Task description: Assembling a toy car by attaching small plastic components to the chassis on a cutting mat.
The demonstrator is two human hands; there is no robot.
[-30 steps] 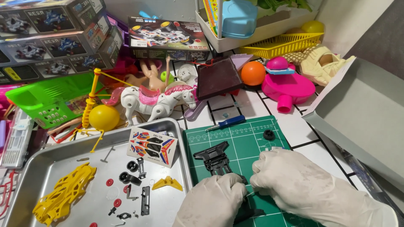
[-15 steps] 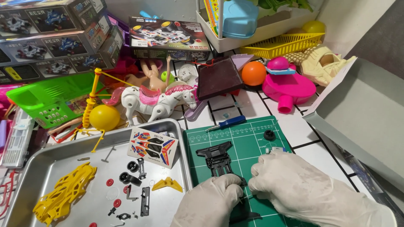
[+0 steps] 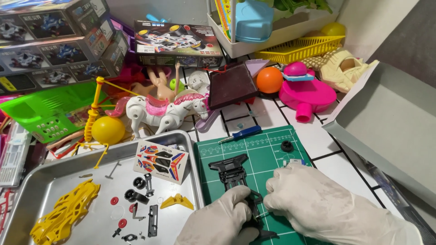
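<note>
Both my hands wear white gloves. My left hand (image 3: pixel 222 218) and my right hand (image 3: pixel 313 204) pinch the near part of a black plastic toy car chassis (image 3: pixel 232 171) that lies on a green cutting mat (image 3: pixel 268 149). The chassis's far end points away from me and shows between the hands; its near end is partly hidden under my fingers. A small black wheel (image 3: pixel 286 145) and a blue-handled screwdriver (image 3: pixel 240 134) rest on the mat's far side.
A metal tray (image 3: pixel 54 181) on the left holds a yellow car body (image 3: pixel 63 218), a sticker sheet (image 3: pixel 160 161) and several small black and red parts. Toys crowd the back: a white horse (image 3: pixel 159 111), yellow ball (image 3: pixel 108 130), orange ball (image 3: pixel 270 80), boxes. An open grey box lid (image 3: pixel 390 122) lies right.
The view has shifted slightly. My hands have closed in a little on the chassis's near end; the chassis stays on the mat.
</note>
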